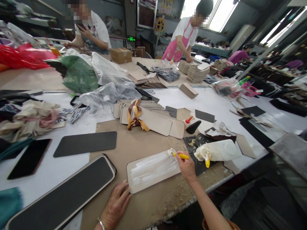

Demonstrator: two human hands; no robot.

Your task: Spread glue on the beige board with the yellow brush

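My right hand (187, 167) grips a yellow-handled glue brush (181, 156); its whitish head touches the far right part of a beige panel (144, 182) with rounded corners. White, wet-looking streaks cover much of that panel. At the panel's near left corner rests my left hand (116, 199), fingers stretched out and fingertips on the edge. To the right, a white plastic container (223, 150) smeared with glue lies on a dark board, a second yellow handle (207, 162) sticking out of its opening. A long dark panel with pale edging (64, 195) lies left of my left hand.
Behind the panel lies a fanned stack of beige panels (155, 119) with a ribbon on top. A dark panel (85, 143) and a phone (30, 158) are at left. Plastic bags (107, 95) and fabric scraps (35, 118) clutter the table. Two people stand across it.
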